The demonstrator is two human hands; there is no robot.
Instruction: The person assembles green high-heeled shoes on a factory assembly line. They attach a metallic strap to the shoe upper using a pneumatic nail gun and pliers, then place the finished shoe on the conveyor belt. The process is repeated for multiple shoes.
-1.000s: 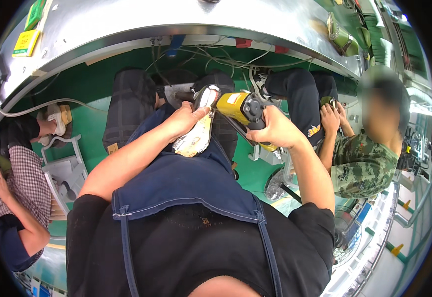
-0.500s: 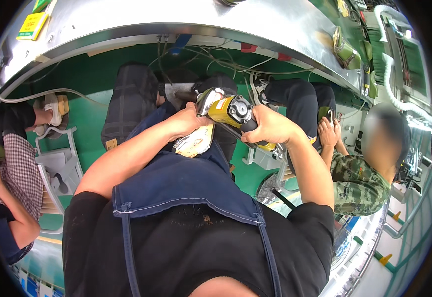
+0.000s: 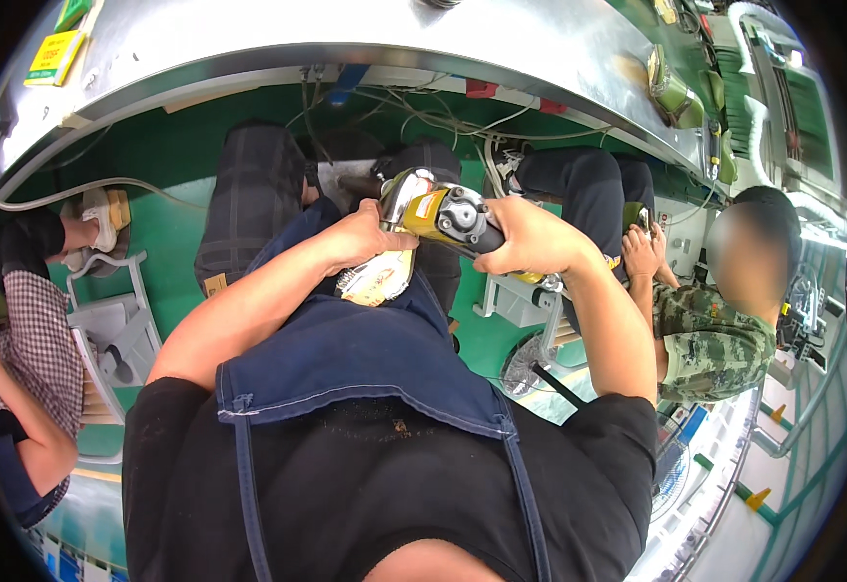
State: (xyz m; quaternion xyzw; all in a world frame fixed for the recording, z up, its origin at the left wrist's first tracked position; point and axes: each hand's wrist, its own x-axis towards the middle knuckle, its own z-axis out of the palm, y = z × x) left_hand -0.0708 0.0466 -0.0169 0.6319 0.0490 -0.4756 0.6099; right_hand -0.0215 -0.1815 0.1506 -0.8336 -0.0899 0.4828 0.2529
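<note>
Jutting from the curled left hand (image 3: pixel 360 239), a pale piece (image 3: pixel 377 279) lies near the yellow tool (image 3: pixel 433 212) the right hand (image 3: pixel 532 236) grips.

Pretty bright shot overall, honestly. The left hand (image 3: pixel 360 238) and right hand (image 3: pixel 530 238) are evenly lit and decently sharp, and the yellow tool (image 3: pixel 460 213) between them catches little shiny spots. Beyond the hands, the metal bench (image 3: pixel 278 27) is blown out to white glare, while the green floor (image 3: pixel 173 242) drops into murky shadow under its edge. Closer in than the hands, the black shirt (image 3: pixel 346 495) swallows most detail. Far right of the right hand, white light strips flare near the rim. Fisheye bends the bench edge into a big arc, corners go black, and the co-worker's face (image 3: pixel 742 254) on that side is smeared to a soft blur.
</note>
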